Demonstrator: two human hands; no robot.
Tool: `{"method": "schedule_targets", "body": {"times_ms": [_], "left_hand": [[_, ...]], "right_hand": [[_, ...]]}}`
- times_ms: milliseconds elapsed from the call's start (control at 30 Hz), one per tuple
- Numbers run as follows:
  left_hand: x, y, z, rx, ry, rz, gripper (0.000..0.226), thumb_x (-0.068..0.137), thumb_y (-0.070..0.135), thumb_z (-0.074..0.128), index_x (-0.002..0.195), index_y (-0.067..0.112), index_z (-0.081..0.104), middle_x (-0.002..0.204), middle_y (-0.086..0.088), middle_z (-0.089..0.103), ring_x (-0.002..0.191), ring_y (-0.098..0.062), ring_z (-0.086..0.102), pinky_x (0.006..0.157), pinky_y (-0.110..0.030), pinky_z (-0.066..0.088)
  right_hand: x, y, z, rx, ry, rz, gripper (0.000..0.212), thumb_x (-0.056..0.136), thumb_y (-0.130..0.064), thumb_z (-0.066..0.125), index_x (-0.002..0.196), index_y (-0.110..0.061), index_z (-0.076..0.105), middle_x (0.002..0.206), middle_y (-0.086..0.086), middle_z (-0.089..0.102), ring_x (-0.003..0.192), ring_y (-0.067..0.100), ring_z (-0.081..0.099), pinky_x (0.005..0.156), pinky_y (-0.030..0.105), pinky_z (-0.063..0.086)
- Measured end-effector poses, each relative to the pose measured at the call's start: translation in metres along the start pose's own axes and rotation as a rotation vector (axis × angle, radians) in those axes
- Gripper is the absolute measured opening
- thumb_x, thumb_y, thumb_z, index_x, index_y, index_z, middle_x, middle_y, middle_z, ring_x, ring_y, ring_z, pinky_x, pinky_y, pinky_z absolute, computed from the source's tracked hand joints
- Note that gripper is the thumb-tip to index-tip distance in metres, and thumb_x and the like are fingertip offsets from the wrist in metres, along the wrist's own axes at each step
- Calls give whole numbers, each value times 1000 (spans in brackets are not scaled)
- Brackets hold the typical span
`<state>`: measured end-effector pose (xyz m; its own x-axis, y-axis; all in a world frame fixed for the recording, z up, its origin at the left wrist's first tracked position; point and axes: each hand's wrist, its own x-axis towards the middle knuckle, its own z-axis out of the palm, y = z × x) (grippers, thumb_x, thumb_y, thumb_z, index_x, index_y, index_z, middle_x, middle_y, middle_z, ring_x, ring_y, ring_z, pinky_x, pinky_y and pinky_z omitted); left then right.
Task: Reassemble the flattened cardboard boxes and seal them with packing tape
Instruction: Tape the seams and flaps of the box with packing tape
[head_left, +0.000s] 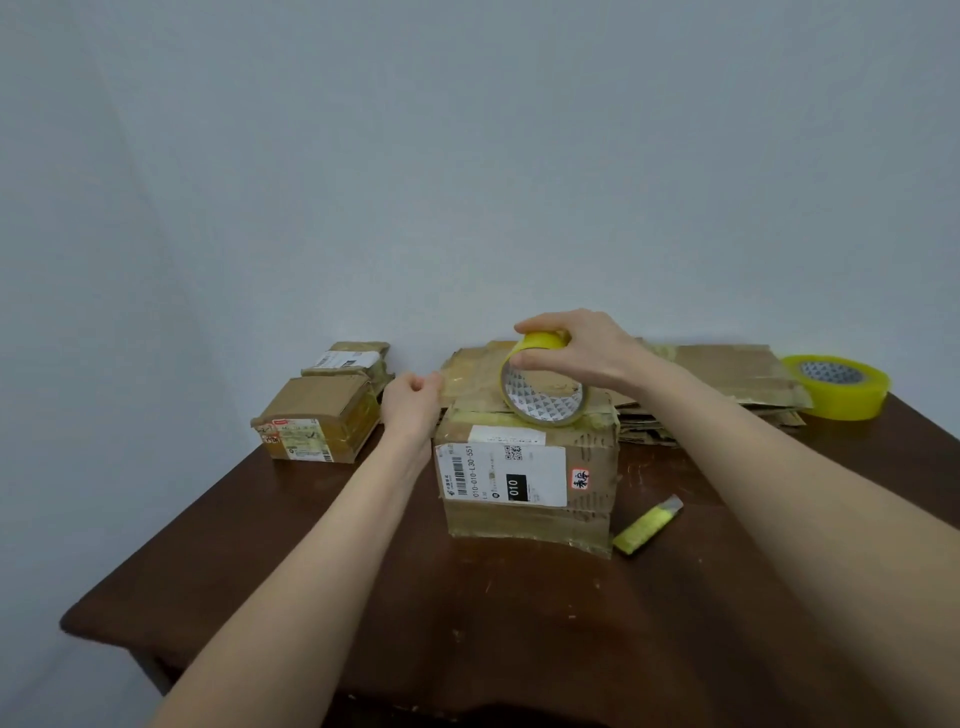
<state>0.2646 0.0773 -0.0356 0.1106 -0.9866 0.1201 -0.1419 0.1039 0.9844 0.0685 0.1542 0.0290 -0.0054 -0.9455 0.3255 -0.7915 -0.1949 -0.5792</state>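
Note:
An assembled cardboard box (524, 499) with a white shipping label stands at the middle of the dark wooden table (363, 597). My right hand (576, 353) grips a yellow tape roll (540, 389) that stands on edge on the box top. My left hand (413, 402) pinches the pulled-out end of the clear tape strip (467, 376), stretched leftwards from the roll past the box's left edge. Flattened cardboard boxes (717, 384) lie stacked behind the box to the right.
Two sealed small boxes (322, 415) sit at the back left against the wall. A second yellow tape roll (836, 384) lies at the back right. A yellow utility knife (647, 525) rests just right of the box. The table's near edge runs close to me.

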Motion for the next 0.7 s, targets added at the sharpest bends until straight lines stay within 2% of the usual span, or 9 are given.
{"method": "schedule_targets", "body": {"times_ms": [167, 333, 400, 467, 500, 533, 600, 667, 700], "left_hand": [[-4, -13, -9, -15, 6, -36, 30, 90, 16, 57, 63, 12, 46, 67, -7, 47, 69, -20, 44, 68, -33, 39], [-10, -24, -9, -79, -83, -193, 27, 93, 19, 59, 68, 9, 55, 73, -9, 58, 76, -23, 54, 71, -33, 42], [-12, -23, -6, -93, -148, -267, 25, 94, 22, 58, 73, 10, 56, 69, -7, 59, 70, -23, 57, 60, -27, 45], [-19, -21, -9, -20, -232, -324, 20, 96, 21, 54, 79, 12, 56, 63, -4, 59, 57, -17, 56, 42, -18, 43], [-22, -20, -13, 45, -272, -328, 17, 97, 21, 52, 83, 12, 57, 65, -4, 61, 55, -15, 55, 40, -17, 43], [-22, -20, -17, 131, -300, -287, 14, 96, 22, 52, 89, 12, 58, 72, -5, 64, 59, -14, 56, 43, -18, 45], [-19, -18, -23, 371, -231, -31, 19, 96, 21, 54, 109, 11, 62, 101, -9, 68, 80, -15, 60, 67, -24, 49], [-25, 0, -24, 483, -111, 291, 32, 98, 19, 49, 127, 11, 57, 126, -8, 61, 109, -18, 57, 92, -24, 40], [-32, 10, -20, 486, -157, 409, 37, 98, 22, 48, 133, 13, 52, 131, -6, 58, 118, -19, 54, 99, -25, 37]], "right_hand": [[0, 0, 6, 70, 51, 28, 49, 68, -62, 72, 102, -33, 54, 101, -4, 60, 92, 16, 57, 72, 31, 47], [0, -8, 14, 41, 74, -4, 49, 64, -67, 71, 98, -35, 54, 100, -9, 61, 99, 18, 56, 86, 43, 49], [-1, -10, 16, 33, 74, 9, 48, 68, -64, 71, 101, -33, 54, 101, -7, 61, 98, 19, 57, 87, 43, 49], [-2, -10, 17, 28, 80, 31, 49, 70, -64, 70, 103, -32, 53, 101, -4, 62, 97, 19, 57, 85, 42, 50], [-2, -10, 18, 19, 83, 42, 49, 70, -64, 69, 103, -32, 53, 102, -4, 62, 97, 19, 57, 85, 42, 50], [-2, -11, 19, 8, 82, 51, 49, 70, -65, 69, 104, -32, 52, 103, -3, 62, 97, 20, 57, 85, 42, 50], [-2, -11, 20, -5, 83, 67, 50, 70, -66, 67, 105, -33, 52, 105, -3, 62, 98, 20, 56, 86, 42, 50], [-3, -11, 20, 7, 92, 70, 52, 71, -66, 67, 109, -34, 53, 109, -4, 61, 101, 19, 54, 88, 42, 48], [-3, -11, 19, 30, 99, 58, 53, 72, -65, 68, 113, -34, 54, 113, -5, 60, 105, 18, 53, 90, 41, 47]]}}
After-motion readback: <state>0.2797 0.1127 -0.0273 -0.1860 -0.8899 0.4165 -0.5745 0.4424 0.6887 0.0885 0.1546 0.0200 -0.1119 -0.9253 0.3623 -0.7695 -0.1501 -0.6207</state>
